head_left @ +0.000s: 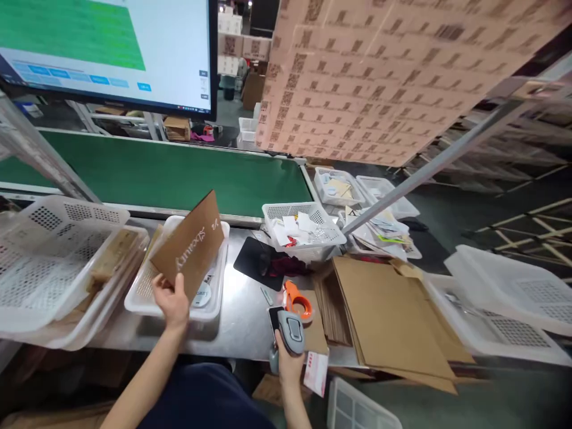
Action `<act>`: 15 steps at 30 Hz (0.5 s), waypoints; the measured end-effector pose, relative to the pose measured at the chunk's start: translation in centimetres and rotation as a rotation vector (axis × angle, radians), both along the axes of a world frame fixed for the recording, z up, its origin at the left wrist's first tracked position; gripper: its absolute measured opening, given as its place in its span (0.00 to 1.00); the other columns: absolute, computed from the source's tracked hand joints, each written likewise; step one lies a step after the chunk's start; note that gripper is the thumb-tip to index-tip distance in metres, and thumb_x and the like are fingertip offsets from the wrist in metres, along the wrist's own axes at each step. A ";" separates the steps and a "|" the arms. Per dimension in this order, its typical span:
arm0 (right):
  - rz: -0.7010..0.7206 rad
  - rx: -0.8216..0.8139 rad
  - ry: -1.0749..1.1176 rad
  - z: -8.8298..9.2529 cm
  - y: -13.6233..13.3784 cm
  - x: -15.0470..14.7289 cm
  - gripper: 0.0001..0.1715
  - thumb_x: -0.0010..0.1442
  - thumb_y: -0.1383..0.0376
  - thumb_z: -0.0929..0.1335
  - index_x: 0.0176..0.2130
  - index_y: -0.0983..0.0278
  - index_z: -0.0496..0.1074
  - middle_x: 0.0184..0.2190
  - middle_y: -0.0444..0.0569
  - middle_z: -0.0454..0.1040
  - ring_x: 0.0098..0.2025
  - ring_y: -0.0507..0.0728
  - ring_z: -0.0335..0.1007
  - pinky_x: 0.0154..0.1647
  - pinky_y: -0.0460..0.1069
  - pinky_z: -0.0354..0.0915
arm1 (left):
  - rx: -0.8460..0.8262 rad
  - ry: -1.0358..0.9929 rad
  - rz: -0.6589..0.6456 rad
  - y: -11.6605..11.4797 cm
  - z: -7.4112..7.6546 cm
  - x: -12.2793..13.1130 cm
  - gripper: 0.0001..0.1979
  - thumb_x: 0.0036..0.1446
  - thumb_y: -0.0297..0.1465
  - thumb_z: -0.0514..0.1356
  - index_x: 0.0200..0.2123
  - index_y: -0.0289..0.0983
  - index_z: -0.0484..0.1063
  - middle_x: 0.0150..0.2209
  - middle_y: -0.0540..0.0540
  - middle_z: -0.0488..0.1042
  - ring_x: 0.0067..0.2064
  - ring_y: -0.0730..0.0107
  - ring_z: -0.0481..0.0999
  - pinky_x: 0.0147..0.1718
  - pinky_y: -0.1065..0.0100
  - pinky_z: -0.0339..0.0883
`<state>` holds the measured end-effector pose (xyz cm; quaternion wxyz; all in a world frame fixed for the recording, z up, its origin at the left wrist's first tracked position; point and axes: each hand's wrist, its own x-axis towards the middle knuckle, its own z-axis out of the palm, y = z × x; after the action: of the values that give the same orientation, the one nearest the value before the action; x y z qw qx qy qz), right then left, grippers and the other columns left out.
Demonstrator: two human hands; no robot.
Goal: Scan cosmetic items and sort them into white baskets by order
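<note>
My left hand grips the lower edge of a flat brown cardboard mailer printed with white lettering. The mailer is tilted above a white plastic basket, and a round white item with dark print shows in the basket beside it. In my right hand is a grey barcode scanner, fingers wrapped round its handle. Just behind the scanner, an orange tape dispenser rests on the metal table. A dark phone-like object is partly covered by the scanner.
A monitor hangs at upper left, above a green conveyor belt. White baskets stand at left; another basket holds papers. Flat cardboard sheets lie at right. A metal pole slants across the right side.
</note>
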<state>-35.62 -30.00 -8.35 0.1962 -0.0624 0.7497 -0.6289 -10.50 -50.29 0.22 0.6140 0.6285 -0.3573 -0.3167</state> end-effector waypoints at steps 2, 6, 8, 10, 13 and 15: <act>-0.012 -0.034 0.017 -0.2 0.4 0.4 0.32 0.36 0.41 0.85 0.27 0.59 0.75 0.23 0.49 0.78 0.25 0.61 0.74 0.27 0.55 0.74 | 0.031 0.002 -0.216 0.9 -3.0 -4.1 0.24 0.67 0.41 0.60 0.61 0.37 0.62 0.59 0.27 0.76 0.63 0.45 0.81 0.68 0.43 0.78; -0.082 -0.050 0.030 -2.5 1.2 2.2 0.30 0.36 0.39 0.83 0.24 0.57 0.76 0.21 0.49 0.78 0.24 0.65 0.76 0.27 0.58 0.76 | -0.036 -0.121 -0.632 2.6 -7.8 -7.3 0.34 0.50 0.32 0.61 0.63 0.37 0.69 0.65 0.26 0.76 0.71 0.36 0.76 0.78 0.39 0.67; -0.077 -0.040 0.009 -4.6 1.4 3.4 0.29 0.35 0.38 0.82 0.21 0.55 0.75 0.18 0.47 0.76 0.22 0.66 0.75 0.25 0.59 0.75 | -0.081 -0.201 -0.728 2.2 -9.0 -7.2 0.42 0.45 0.30 0.61 0.68 0.37 0.71 0.69 0.26 0.74 0.76 0.31 0.72 0.82 0.38 0.60; -0.044 -0.029 -0.005 -6.7 1.2 4.7 0.30 0.34 0.37 0.82 0.18 0.54 0.72 0.16 0.46 0.74 0.20 0.65 0.72 0.23 0.59 0.73 | -0.092 -0.233 -0.780 1.3 -9.3 -6.5 0.45 0.43 0.30 0.62 0.70 0.37 0.74 0.72 0.25 0.73 0.77 0.28 0.71 0.82 0.40 0.59; -0.024 -0.049 -0.011 -7.4 -0.6 5.4 0.30 0.36 0.37 0.82 0.18 0.54 0.73 0.15 0.46 0.72 0.18 0.64 0.69 0.21 0.59 0.70 | -0.050 -0.283 -0.942 0.1 -8.3 -4.7 0.48 0.42 0.34 0.65 0.70 0.37 0.78 0.74 0.24 0.73 0.78 0.24 0.70 0.81 0.44 0.61; 0.001 -0.076 0.010 -5.0 -3.2 4.4 0.28 0.35 0.38 0.82 0.18 0.54 0.74 0.15 0.47 0.71 0.17 0.64 0.68 0.20 0.58 0.68 | -0.011 -0.357 -1.061 0.0 -7.0 -3.1 0.49 0.42 0.40 0.68 0.72 0.42 0.79 0.73 0.28 0.76 0.79 0.25 0.68 0.79 0.43 0.64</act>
<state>-31.23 -33.21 -13.32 0.1901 -0.0732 0.7264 -0.6564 -13.64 -50.29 -6.79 0.3037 0.4033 -0.7246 -0.4691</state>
